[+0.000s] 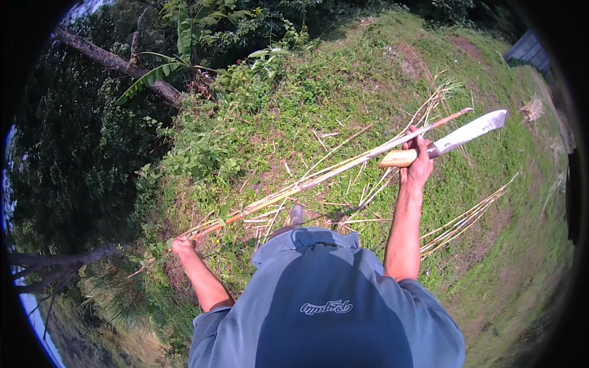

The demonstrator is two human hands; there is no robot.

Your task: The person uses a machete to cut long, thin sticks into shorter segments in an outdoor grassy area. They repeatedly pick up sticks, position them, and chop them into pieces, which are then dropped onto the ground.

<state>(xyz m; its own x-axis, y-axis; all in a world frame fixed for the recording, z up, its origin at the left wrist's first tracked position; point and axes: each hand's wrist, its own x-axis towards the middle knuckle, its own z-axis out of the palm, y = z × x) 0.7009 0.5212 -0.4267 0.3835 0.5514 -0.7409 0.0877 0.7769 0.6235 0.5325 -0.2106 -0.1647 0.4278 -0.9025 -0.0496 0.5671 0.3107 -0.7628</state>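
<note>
Holding long stalk [319, 178] slantwise above grass [343, 92]: left hand [182, 246] closed on lower end, right hand [417, 162] closed on upper part together with knife [454, 140], blade pointing right. More stalks [466, 219] lying on grass nearby.

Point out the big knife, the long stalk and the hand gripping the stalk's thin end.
big knife [469, 131]: head view, on the flat of the pale blade.
long stalk [319, 178]: head view, on its middle stretch over the grass.
left hand [182, 246]: head view, on the fist's back.
</note>
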